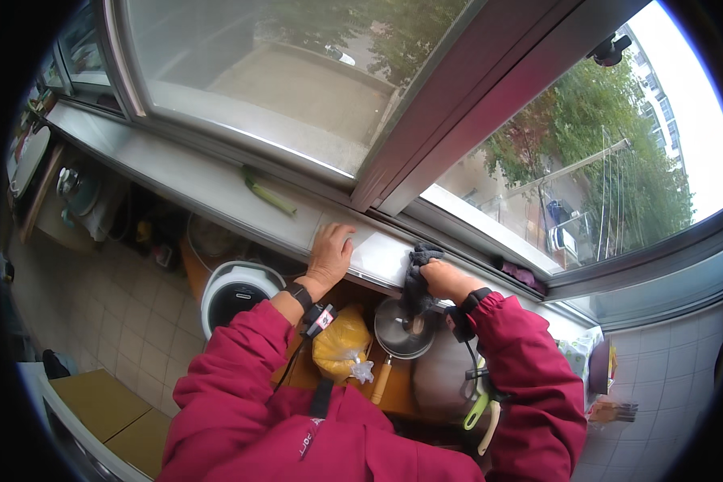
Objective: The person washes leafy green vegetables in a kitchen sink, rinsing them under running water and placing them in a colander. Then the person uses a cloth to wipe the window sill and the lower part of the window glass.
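Observation:
My right hand [448, 279] grips a dark grey cloth [415, 285] at the front edge of the white windowsill [193, 169]. Part of the cloth lies on the sill, and the rest hangs down over a saucepan [403, 341] with a wooden handle. My left hand [330, 253] rests on the sill to the left of the cloth, fingers spread and holding nothing. Beyond it, a green stalk [267, 193], perhaps a piece of leek, lies on the sill.
Below the sill stand a white round-topped appliance [241, 297] and a yellow bag [339, 345] tied shut. Green-handled and cream-handled utensils [477, 408] lie near my right forearm. A purple cloth [519, 275] sits in the window track. The right window pane is slid aside.

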`<state>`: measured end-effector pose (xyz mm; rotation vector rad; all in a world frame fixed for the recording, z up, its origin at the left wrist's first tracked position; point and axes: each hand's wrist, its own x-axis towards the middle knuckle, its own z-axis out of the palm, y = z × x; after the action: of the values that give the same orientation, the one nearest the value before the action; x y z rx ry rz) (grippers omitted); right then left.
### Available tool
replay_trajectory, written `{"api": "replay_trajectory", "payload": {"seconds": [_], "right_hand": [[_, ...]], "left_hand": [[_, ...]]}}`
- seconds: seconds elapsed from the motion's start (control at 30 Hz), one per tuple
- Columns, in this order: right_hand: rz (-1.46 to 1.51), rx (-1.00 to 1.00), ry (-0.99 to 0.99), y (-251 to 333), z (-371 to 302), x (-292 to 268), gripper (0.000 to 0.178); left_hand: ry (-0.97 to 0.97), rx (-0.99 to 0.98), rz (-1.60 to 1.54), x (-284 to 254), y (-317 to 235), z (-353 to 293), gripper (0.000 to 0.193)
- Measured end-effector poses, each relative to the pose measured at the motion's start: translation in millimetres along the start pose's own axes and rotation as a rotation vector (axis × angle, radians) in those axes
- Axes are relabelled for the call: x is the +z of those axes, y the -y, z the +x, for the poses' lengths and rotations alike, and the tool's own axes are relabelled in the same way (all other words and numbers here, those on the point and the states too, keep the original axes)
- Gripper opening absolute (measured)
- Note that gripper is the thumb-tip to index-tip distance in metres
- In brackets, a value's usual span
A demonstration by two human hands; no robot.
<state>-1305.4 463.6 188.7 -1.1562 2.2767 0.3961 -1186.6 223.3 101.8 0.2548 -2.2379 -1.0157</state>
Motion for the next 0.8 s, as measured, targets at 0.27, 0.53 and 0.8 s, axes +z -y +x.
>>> {"api": "replay_trajectory", "payload": {"seconds": [0.27, 0.53, 0.8], "right_hand": [[0.252, -0.019, -0.279, 55.7, 31.3, -13.5, 0.027], [0.511, -0.091, -0.758, 147.5, 96.3, 3.8, 0.052], [0.497, -0.166, -0.971, 177.5, 93.6, 27.5, 0.053]], "left_hand": [[-0.009, 0.062, 0.375, -102.1, 60.0, 30.0, 0.034], [0.112, 0.116, 0.525, -117.1, 93.0, 30.8, 0.042], [0.159, 0.140, 0.605, -126.1, 89.9, 38.9, 0.028]]}}
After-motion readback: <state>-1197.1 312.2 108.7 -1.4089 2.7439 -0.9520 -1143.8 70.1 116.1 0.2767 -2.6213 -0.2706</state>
